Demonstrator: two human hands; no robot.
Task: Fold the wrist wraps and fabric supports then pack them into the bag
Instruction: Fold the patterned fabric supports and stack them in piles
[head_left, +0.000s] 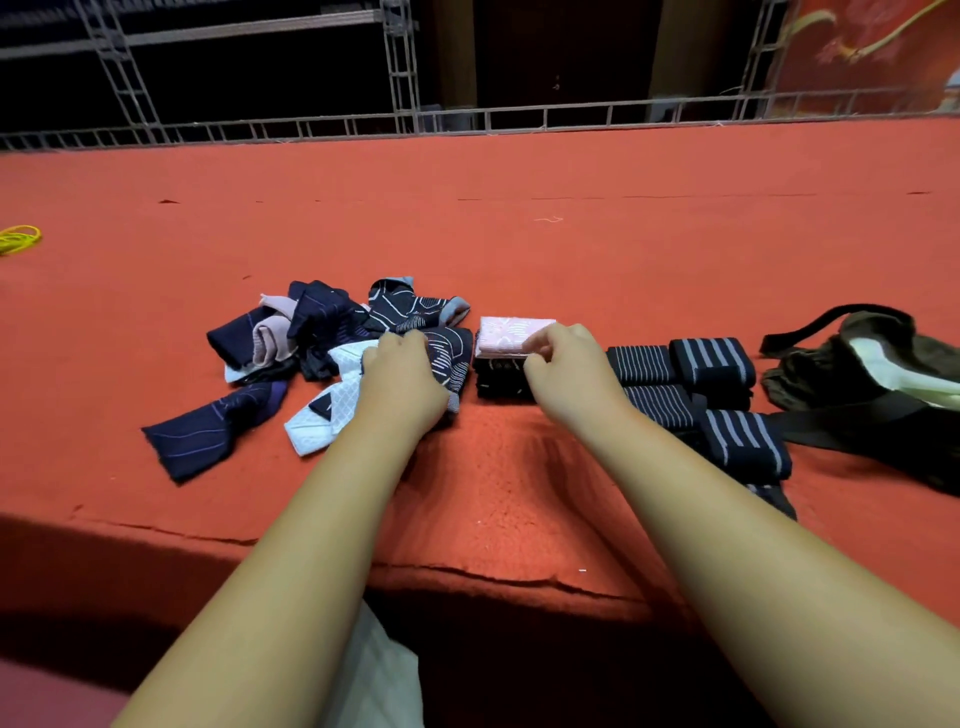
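Red carpet (519, 234) covers a raised platform, with its front edge near the person. A loose pile (311, 338) of unfolded fabric supports lies left of centre: navy pieces with thin lines, a dusty pink one and a white quilted-looking one. One navy piece lies a little apart at the near left. The left hand (402, 374) is on the right side of this pile, knuckles up, fingers curled down over a navy patterned support (457, 358) and gripping it. Just right of that sits a dark folded stack (498, 379), squared up, with a pink folded support (511, 332) lying flat on top. The right hand (566, 364) is at the stack's right side, and its thumb and forefinger pinch the near right corner of the pink piece while the other fingers are tucked. Further right, striped wrist wraps (711, 361), dark with pale bands, lie rolled or folded in a close cluster, partly hidden behind the right forearm. The bag (878, 332) lies at the far right beside the wraps. It is dark olive and slumped open, showing a pale lining, and a black strap trails toward the wraps. A yellow cord (18, 239) lies at the far left edge, well apart. A metal truss (519, 122) runs along the back of the platform.
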